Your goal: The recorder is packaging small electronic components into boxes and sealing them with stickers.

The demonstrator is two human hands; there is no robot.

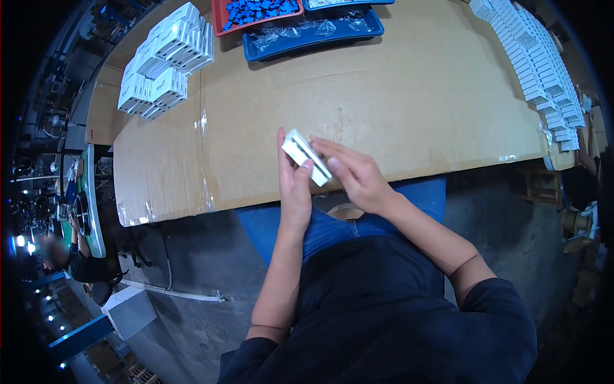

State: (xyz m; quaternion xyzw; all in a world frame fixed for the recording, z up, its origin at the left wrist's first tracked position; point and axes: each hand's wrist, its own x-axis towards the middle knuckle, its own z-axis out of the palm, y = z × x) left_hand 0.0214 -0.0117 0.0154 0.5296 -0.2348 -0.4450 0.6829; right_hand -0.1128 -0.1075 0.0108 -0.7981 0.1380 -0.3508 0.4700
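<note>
A small white carton (297, 151) with a dark slot along one side is held tilted over the table's near edge. My left hand (295, 189) grips it from the left, with the thumb pressed on its face. Against the carton's right side rests my right hand (358, 176), its fingers stretched out and the thumb apart from them. Whether anything sits inside the carton is too small to tell.
Stacks of white cartons (169, 54) stand at the far left, and a long row of cartons (527, 61) lines the right edge of the cardboard-covered table (409, 96). At the back are a red tray (220, 29) of blue parts (259, 11) and a blue tray (307, 48) with clear plastic bags.
</note>
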